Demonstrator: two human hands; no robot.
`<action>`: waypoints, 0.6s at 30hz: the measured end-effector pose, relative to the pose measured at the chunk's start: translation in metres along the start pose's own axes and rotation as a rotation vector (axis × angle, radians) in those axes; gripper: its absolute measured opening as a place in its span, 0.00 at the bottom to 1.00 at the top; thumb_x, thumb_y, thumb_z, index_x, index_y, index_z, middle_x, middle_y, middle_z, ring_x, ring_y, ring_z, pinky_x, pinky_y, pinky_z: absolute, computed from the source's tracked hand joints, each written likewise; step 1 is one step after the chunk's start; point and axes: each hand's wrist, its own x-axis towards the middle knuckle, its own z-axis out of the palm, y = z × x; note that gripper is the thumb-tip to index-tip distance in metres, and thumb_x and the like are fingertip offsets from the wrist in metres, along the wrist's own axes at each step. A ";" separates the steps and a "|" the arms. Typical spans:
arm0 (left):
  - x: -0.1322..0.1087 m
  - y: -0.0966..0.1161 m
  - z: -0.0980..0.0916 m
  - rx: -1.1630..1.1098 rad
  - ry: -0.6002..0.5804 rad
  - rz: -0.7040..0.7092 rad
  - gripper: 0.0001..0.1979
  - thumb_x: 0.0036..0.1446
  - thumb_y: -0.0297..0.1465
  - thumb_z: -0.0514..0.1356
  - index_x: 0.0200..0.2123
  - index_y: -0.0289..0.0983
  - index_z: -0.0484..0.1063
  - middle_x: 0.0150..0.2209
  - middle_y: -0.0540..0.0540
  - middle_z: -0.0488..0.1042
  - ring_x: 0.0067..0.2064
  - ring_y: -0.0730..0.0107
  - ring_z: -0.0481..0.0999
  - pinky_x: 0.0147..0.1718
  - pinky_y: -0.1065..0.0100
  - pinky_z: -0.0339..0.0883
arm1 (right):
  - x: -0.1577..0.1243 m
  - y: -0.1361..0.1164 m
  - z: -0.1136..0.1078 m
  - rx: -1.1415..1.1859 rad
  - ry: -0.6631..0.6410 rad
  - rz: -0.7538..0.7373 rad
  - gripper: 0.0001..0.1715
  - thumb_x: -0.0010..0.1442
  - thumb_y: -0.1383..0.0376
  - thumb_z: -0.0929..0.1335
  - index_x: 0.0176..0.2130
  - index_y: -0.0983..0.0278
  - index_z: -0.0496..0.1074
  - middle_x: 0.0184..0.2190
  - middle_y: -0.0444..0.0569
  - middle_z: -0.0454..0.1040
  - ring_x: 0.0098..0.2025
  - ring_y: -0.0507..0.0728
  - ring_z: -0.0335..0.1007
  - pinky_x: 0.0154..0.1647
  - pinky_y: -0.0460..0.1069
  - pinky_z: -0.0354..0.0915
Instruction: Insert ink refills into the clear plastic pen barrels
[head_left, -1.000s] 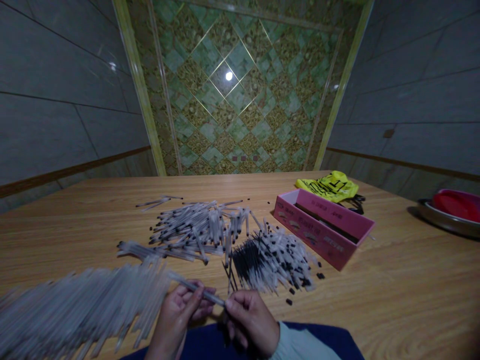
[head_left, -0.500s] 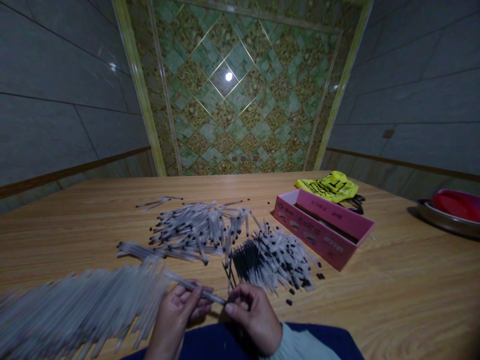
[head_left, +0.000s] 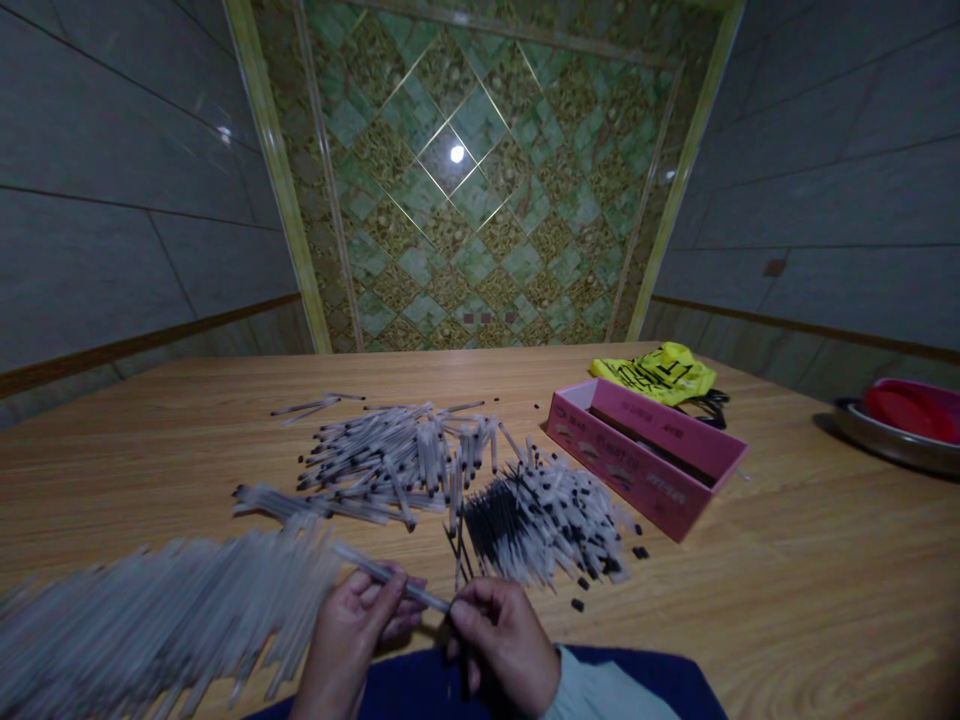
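My left hand is closed on a clear pen tube that slants up to the left, at the near edge of the wooden table. My right hand pinches at the tube's right end, fingers curled; what it holds there is too small to name. A big heap of clear tubes lies just left of my hands. Beyond them lie a pile of black refills with small caps and a spread of tubes with black tips.
A pink open box stands right of the piles, with a yellow bag behind it. A metal dish holding something red sits at the far right edge. Loose black caps dot the table near the box.
My right hand has shifted slightly at the tube's end, dipping a little lower. The left hand and the piles have stayed in place.
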 end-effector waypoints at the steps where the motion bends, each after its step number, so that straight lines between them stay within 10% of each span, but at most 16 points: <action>1: 0.000 0.000 0.000 0.000 0.003 0.000 0.21 0.37 0.39 0.68 0.31 0.33 0.68 0.28 0.41 0.79 0.29 0.60 0.79 0.26 0.67 0.73 | 0.000 0.000 0.000 -0.007 -0.001 0.007 0.28 0.48 0.45 0.67 0.26 0.69 0.65 0.17 0.45 0.69 0.11 0.45 0.55 0.10 0.40 0.49; 18: 0.002 0.004 -0.003 -0.004 0.082 0.003 0.17 0.41 0.41 0.66 0.24 0.33 0.67 0.19 0.46 0.75 0.21 0.70 0.74 0.19 0.74 0.65 | -0.005 -0.011 -0.002 -0.164 0.189 -0.136 0.10 0.43 0.65 0.72 0.26 0.68 0.69 0.17 0.39 0.60 0.21 0.47 0.53 0.20 0.43 0.49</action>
